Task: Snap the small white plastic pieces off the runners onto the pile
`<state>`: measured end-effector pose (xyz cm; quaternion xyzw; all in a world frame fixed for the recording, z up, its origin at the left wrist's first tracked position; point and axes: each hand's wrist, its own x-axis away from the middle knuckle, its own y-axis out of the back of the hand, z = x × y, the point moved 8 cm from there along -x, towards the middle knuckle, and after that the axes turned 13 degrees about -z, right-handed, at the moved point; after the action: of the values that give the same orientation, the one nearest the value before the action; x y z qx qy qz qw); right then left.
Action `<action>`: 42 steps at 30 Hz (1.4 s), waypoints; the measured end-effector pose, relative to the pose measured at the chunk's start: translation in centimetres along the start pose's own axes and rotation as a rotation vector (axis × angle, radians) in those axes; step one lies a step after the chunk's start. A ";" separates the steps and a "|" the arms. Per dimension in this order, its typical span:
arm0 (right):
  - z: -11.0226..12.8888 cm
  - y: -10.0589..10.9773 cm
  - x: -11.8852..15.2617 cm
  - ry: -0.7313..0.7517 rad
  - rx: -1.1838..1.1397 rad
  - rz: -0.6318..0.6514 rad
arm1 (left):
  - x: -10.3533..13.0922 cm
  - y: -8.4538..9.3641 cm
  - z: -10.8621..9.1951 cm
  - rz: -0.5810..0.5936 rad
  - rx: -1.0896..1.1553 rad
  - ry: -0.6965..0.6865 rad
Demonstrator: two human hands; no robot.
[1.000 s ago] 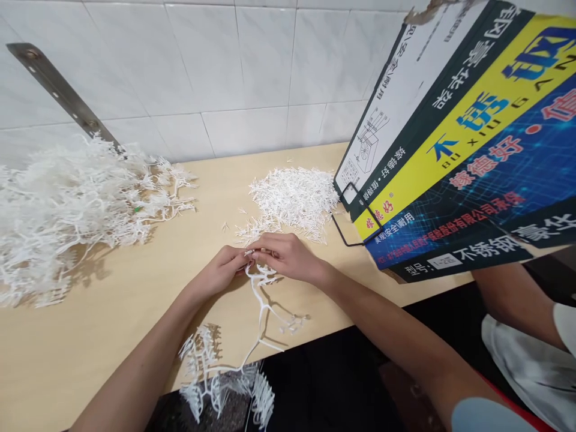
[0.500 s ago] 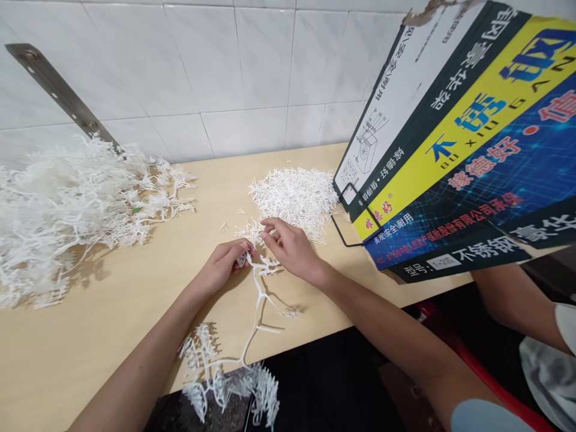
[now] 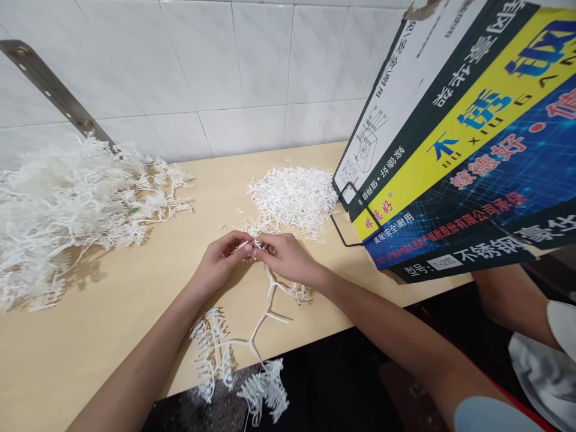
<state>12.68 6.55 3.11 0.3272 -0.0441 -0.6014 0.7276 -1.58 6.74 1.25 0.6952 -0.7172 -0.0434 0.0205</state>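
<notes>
My left hand (image 3: 224,257) is closed in a pinch on the upper end of a white branched plastic sprue (image 3: 249,343). Facing it, my right hand (image 3: 288,258) also has its fingers pinched on small white pieces at that end, and the fingertips of both hands meet. The sprue's stem runs down from my hands towards the table's front edge, where its lower twigs, thick with tiny prongs, hang over. Just beyond my hands lies a pile of small loose white pieces (image 3: 294,201). What exactly sits between the fingertips is partly hidden.
A large heap of similar white sprues (image 3: 85,204) covers the table's left side. At right a printed cardboard box (image 3: 450,162) leans over the table (image 3: 148,300), with a black wire frame (image 3: 346,245) at its corner. Another person's arm (image 3: 513,306) shows beneath the box. A metal bracket (image 3: 58,90) is against the tiled wall.
My right hand has moved left and down to meet my left hand, its fingers now closed on the sprue's end. The sprue has shifted slightly to the right and up.
</notes>
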 end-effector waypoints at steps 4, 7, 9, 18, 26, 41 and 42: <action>-0.4 0.4 -0.3 -0.068 -0.066 -0.015 | -0.3 0.4 0.4 -0.018 -0.030 -0.004; -0.5 0.2 -0.2 -0.084 -0.055 -0.018 | -0.3 0.7 0.9 -0.035 -0.097 -0.008; -0.5 0.0 -0.1 -0.083 -0.026 -0.014 | -0.2 0.7 1.0 -0.038 -0.140 -0.028; -0.4 -0.2 -0.2 0.002 0.038 0.021 | 0.4 0.0 -0.3 0.046 -0.382 -0.160; -0.9 -2.0 0.5 -0.177 -0.518 0.332 | 1.1 -0.5 -0.5 0.249 -0.188 -0.096; -0.6 -2.8 1.1 -0.364 -0.840 0.365 | 0.4 0.8 0.1 0.027 0.240 0.012; -0.8 -2.4 0.7 -0.361 -0.796 0.290 | 0.1 1.3 0.1 -0.046 0.215 -0.016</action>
<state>11.24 6.13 0.95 -0.0971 0.0188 -0.5108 0.8540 -2.88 6.72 1.26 0.7092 -0.7019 0.0277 -0.0609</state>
